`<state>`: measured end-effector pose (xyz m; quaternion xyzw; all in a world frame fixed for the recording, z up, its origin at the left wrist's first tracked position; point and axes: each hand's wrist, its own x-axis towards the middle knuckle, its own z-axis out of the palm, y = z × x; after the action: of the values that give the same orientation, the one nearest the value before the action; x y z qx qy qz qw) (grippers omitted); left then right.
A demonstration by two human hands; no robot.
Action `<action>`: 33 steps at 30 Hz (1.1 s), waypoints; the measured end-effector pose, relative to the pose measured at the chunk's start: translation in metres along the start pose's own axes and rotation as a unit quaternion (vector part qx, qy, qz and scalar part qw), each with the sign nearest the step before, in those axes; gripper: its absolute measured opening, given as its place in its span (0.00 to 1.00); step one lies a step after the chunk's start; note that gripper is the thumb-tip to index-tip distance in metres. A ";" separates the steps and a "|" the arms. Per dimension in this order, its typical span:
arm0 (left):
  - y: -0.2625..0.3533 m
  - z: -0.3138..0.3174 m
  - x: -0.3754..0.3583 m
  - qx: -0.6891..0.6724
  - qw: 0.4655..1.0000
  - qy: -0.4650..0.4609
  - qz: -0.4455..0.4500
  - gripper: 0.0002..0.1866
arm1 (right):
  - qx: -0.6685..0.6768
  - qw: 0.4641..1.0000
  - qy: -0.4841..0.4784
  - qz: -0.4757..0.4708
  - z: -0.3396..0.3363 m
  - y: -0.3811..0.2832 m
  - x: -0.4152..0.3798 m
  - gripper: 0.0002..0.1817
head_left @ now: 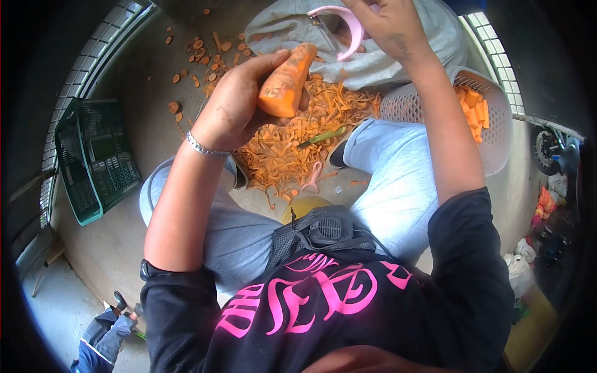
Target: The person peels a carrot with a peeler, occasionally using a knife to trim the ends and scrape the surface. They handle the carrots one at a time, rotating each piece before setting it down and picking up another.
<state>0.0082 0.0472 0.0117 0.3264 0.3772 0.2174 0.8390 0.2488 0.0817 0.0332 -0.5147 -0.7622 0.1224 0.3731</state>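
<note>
My left hand (239, 93) is wrapped around a thick, partly peeled carrot (288, 84). The carrot's flat cut end faces me, and brownish skin still covers part of its side. Higher up on the right, my right hand (388, 25) grips a pink peeler (356, 34), held apart from the carrot. Below both hands, a heap of orange peelings (267, 158) covers the floor between my feet. On the heap lies a green-handled tool (326, 134), its other end dark. A second, paler pink peeler (313, 177) rests at the heap's near edge.
A white woven sack (277, 28) lies beyond the peelings. Right of my knee, a perforated basket (398, 102) holds cut carrot pieces (474, 112). A green crate (93, 155) stands at left. Carrot ends (199, 53) are scattered on the floor. Another person's legs (109, 332) show at lower left.
</note>
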 end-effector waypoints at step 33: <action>-0.002 0.018 -0.002 0.003 0.997 0.071 0.026 0.22 | -0.019 0.983 -0.053 -0.172 0.000 -0.049 -0.010 0.14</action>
<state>0.0208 0.0378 0.0206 0.3221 0.4278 0.2612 0.8031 0.2171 0.0520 0.0567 -0.3754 -0.8604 0.0688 0.3378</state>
